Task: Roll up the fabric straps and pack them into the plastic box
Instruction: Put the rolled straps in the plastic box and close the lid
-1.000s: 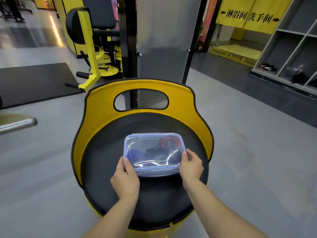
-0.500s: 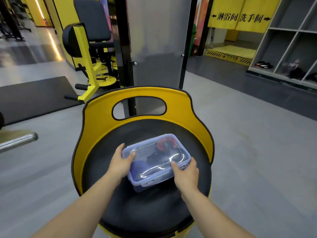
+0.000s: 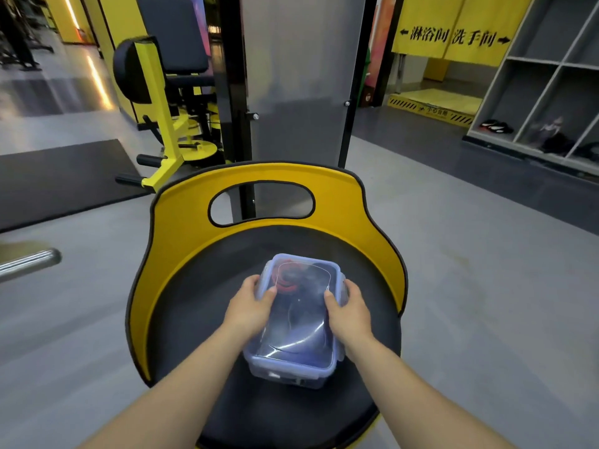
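A clear plastic box (image 3: 296, 354) with a pale blue lid sits on the round black seat (image 3: 201, 322), its long side pointing away from me. Through the lid I see rolled straps: a red and black roll (image 3: 287, 278) at the far end and dark ones nearer to me. My left hand (image 3: 251, 307) grips the box's left side, thumb on the lid. On the right side my right hand (image 3: 350, 311) holds the box, thumb on the lid and fingers over the side clip.
The seat has a raised yellow back (image 3: 181, 222) with a handle slot. Behind it stand a grey metal panel (image 3: 291, 76) and a yellow and black gym machine (image 3: 162, 102). A grey shelf unit (image 3: 547, 82) is at the right, a metal bar (image 3: 29, 262) at the left.
The box has been turned about a quarter turn on the seat, from lying crosswise to pointing away from me. Both hands shifted with it to its long sides.
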